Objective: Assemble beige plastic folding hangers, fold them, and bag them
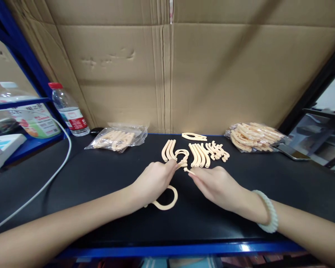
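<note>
My left hand (156,178) is closed, pinching a beige piece (181,164) whose tip sticks out past the fingers. Facing it, my right hand (214,182) grips a thin beige piece with a small knobbed end (187,170); the two ends are close but apart. Fingers hide most of both pieces. A beige ring-shaped piece (173,203) lies on the table under my left hand, partly covered by it. Just beyond the hands are curved beige strips (199,154), a beige arched piece (182,152) and small wavy beige pieces (218,150).
Clear bags of beige pieces (115,139) (254,137) lie left and right at the back, before a cardboard wall (114,74). More strips (194,137) rest between them. A red-capped bottle (71,111), a white cable (56,167) and a phone (293,152) are at the sides.
</note>
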{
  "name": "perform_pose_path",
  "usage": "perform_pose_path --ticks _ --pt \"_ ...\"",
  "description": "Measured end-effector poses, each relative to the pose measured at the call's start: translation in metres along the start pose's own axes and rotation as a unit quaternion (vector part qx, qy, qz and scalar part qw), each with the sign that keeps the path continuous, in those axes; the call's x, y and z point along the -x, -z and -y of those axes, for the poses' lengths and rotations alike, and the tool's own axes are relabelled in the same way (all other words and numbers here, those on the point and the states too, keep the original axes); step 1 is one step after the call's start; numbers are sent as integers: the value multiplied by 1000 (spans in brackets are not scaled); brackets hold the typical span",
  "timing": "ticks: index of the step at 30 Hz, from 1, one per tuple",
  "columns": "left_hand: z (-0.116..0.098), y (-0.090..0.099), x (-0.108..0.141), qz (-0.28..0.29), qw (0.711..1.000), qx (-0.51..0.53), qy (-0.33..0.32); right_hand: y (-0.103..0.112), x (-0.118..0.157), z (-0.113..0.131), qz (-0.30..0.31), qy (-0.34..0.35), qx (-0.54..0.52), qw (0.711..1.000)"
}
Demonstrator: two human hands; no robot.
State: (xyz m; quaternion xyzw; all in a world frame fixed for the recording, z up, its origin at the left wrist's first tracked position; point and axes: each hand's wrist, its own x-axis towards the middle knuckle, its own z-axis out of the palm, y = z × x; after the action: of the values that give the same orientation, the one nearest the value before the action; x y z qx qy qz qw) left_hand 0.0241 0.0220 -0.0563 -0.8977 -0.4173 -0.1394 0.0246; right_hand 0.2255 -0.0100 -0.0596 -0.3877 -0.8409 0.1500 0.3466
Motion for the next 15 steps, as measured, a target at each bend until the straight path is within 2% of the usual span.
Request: perform_pose_path --ticks 1,3,5,7,9,11,15 --pt "1 1 0 -1 999 27 19 3 -2 -2 -21 27 19 999" --pt "1 4 0 -7 996 75 51 16 -7 -11 -65 37 39 996" --pt "3 8 -1 -15 988 128 80 36 -14 -27 -116 41 83 989" --pt "6 10 -2 -16 974 196 112 59 -20 -48 -133 54 140 980" --pt "11 10 -4 -5 948 283 146 77 -23 -71 -110 61 165 978" --pt "15 7 -7 12 911 371 178 87 -24 -90 -77 68 171 980" --pt "18 5 -11 29 822 514 244 83 -20 -114 -11 72 179 981"
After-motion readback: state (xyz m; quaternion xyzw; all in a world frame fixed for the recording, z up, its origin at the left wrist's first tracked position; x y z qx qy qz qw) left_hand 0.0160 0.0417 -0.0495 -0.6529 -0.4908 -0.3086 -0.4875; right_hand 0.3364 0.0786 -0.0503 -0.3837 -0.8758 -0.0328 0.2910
